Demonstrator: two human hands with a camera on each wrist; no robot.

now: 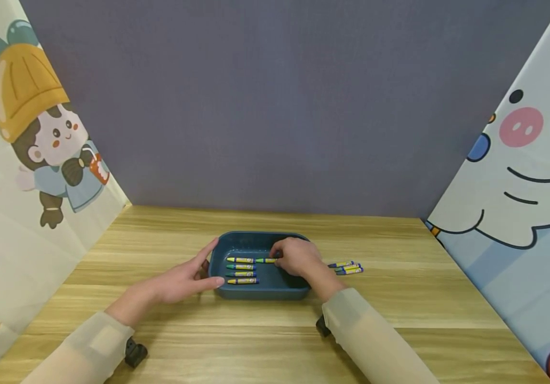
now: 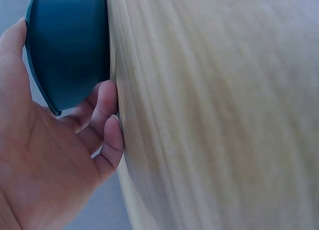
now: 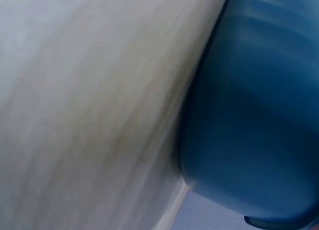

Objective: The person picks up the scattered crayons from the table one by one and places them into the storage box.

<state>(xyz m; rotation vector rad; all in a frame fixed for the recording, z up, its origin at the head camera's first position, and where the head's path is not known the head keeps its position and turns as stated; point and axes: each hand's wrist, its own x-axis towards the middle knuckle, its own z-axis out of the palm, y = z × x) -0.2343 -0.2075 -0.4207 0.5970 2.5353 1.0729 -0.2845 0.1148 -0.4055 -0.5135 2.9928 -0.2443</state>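
Note:
A dark blue plastic box (image 1: 267, 294) stands on the table. My left hand (image 1: 178, 280) holds its left end, the thumb on the front rim and the index finger reaching to the back corner. In the left wrist view, the other fingers (image 2: 107, 98) curl against the box wall (image 2: 70, 45) low by the tabletop. Inside, several crayons (image 1: 242, 274) in yellow wrappers lie in a column at the left. My right hand (image 1: 299, 258) reaches into the box and pinches a light green crayon (image 1: 266, 261), its tip pointing left beside the top crayon. The right fingertips are partly hidden.
Three blue-tipped crayons (image 1: 349, 268) lie together on the wooden table (image 1: 399, 298), just right of the box. A grey panel (image 1: 275, 106) rises behind the table. Cartoon-printed sheets flank it on the left (image 1: 15, 213) and right (image 1: 534, 202).

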